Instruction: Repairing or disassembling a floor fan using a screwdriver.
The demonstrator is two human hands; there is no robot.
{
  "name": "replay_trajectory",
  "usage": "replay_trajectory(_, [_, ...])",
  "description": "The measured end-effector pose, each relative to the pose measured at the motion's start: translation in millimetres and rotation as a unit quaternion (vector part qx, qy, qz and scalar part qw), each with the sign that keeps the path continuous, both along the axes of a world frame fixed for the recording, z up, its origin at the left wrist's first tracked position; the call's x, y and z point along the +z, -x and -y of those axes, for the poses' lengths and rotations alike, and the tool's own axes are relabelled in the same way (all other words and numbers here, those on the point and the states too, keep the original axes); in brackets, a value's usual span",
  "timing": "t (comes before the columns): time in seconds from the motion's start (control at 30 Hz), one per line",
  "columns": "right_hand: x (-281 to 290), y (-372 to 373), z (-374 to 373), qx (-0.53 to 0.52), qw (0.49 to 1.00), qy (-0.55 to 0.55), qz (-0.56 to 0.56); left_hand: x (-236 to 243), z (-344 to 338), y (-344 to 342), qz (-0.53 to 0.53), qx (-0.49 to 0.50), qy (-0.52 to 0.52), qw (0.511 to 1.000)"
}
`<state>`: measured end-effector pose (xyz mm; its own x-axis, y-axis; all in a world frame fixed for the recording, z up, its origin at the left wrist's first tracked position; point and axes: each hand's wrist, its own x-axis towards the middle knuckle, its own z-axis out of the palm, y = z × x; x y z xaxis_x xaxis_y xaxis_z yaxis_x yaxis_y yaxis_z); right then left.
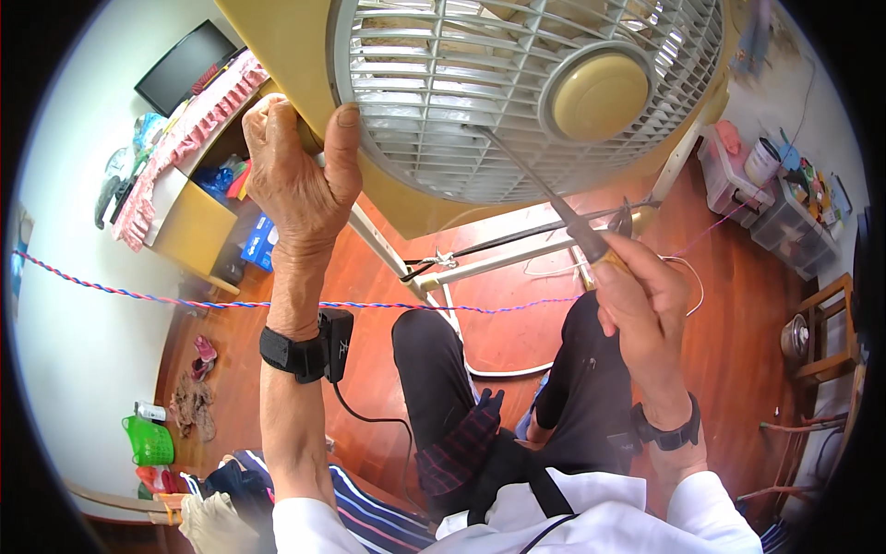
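Note:
A box fan with a cream-yellow housing stands in front of me, its white slatted grille around a round yellow hub cap. My left hand is closed on the left edge of its housing, thumb at the front and fingers curled at the side. In my right hand is a long, thin-shafted screwdriver, its handle mostly covered by my fingers. The tip reaches the lower left part of the grille; whether it goes between the slats I cannot tell.
White tubular stand legs lie below the fan. A red-and-blue twisted cord stretches across in front of me, above my knees. Plastic storage boxes and a wooden stool stand right; a cabinet with a screen is left.

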<state>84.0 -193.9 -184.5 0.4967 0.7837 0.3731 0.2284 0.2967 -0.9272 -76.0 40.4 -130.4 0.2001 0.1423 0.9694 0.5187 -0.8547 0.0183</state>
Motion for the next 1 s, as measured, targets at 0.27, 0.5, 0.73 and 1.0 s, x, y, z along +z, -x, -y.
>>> replay_trajectory(0.27, [6.8, 8.4, -2.0, 0.022, 0.998, 0.022, -0.046, 1.0, 0.0, 0.0, 0.003, -0.008, -0.01, 1.0])
replay_trajectory(0.5, [3.2, 4.1, -7.8, 0.025, 0.993, -0.008, -0.111, 0.7, 2.9, -2.0, -0.012, 0.003, 0.008, 1.0])
replay_trajectory(0.73, [4.1, 9.6, -1.9, 0.039, 0.995, 0.009, -0.095, -0.3, -1.0, 0.4, -0.005, -0.008, -0.022, 1.0])
replay_trajectory(1.0, [21.2, 27.6, 4.3, -0.005, 0.995, 0.071, -0.063, 1.5, 0.4, -2.6, -0.003, 0.008, -0.02, 1.0])
